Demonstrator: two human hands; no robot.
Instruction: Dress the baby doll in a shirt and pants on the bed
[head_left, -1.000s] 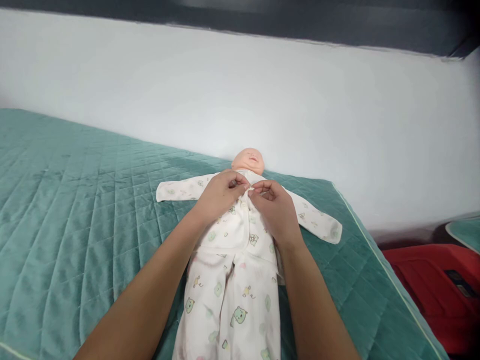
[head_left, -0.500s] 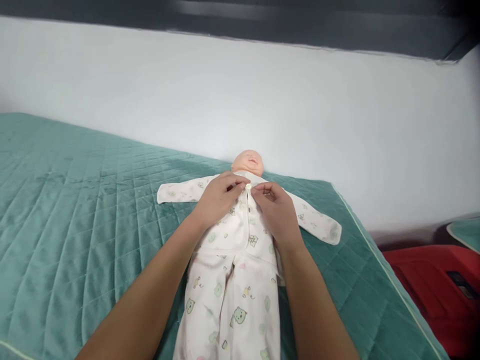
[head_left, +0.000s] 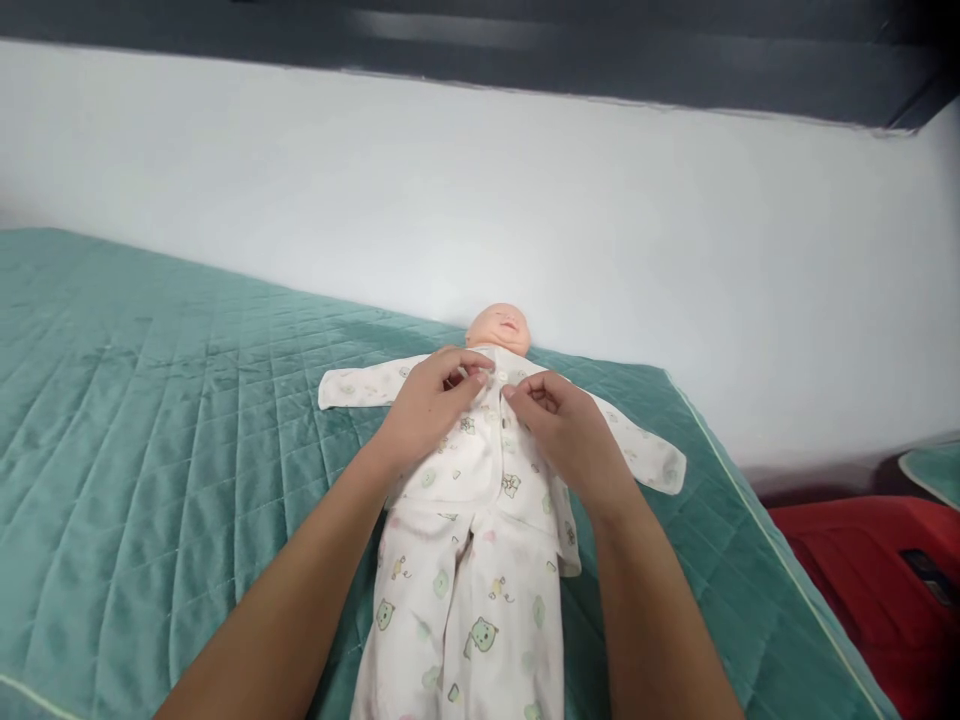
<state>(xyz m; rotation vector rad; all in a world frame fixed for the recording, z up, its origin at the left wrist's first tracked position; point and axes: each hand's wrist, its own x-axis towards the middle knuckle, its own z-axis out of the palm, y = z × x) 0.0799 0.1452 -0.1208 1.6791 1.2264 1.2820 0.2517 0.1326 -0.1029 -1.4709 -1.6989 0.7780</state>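
White-clad single doll (head_left: pixel 480 480), two hands (head_left: pixel 433 400) (head_left: pixel 564 420)

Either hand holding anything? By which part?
Can't tell: left hand and right hand flank the top button of the baby shirt, but whether either pinches it is unclear.

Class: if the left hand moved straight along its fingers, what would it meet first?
Probably the top button of the white shirt, just beyond the left hand, though depth is hard to judge.

Doll (head_left: pixel 498 328) on bed cover (head_left: pixel 187 420), wall (head_left: pixel 480 200) behind head. Jacket (head_left: pixel 457 485) beyond trousers (head_left: pixel 480 600), sleeves (head_left: pixel 360 386) out both sides. Left hand (head_left: pixel 439 400), right hand (head_left: pixel 562 415) flanking top button (head_left: pixel 502 377).
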